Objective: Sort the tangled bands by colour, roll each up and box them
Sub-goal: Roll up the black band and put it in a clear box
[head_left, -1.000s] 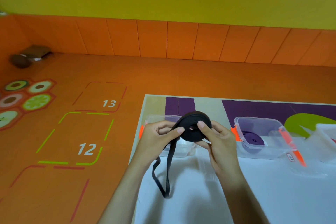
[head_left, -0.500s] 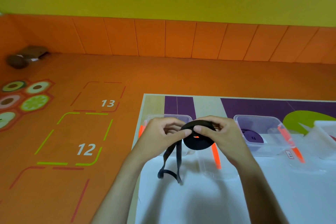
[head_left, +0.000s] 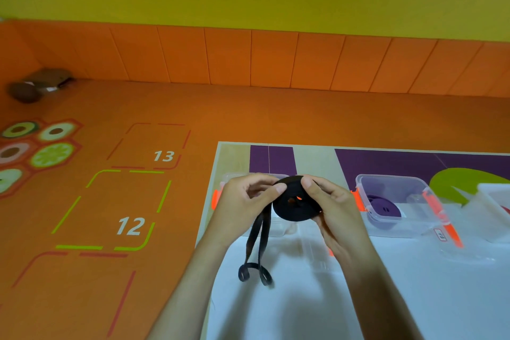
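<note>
A black band, mostly wound into a flat roll (head_left: 296, 207), is held above the white table between both hands. My right hand (head_left: 335, 210) grips the roll from the right with the thumb on its top edge. My left hand (head_left: 242, 207) pinches the roll's left edge, where the loose tail (head_left: 258, 243) hangs down and curls on the table. A clear box (head_left: 392, 201) at the right holds a rolled purple band (head_left: 385, 208). Another clear box (head_left: 229, 178) sits mostly hidden behind my hands.
A clear lid with an orange clip (head_left: 441, 218) leans beside the purple band's box. A white container (head_left: 496, 199) stands at the far right. The table's left edge (head_left: 209, 201) borders an orange floor with numbered squares. A dark object (head_left: 36, 85) lies by the wall.
The roll has turned flatter and dropped slightly between my hands. The hanging tail has shortened and its end now curls on the table.
</note>
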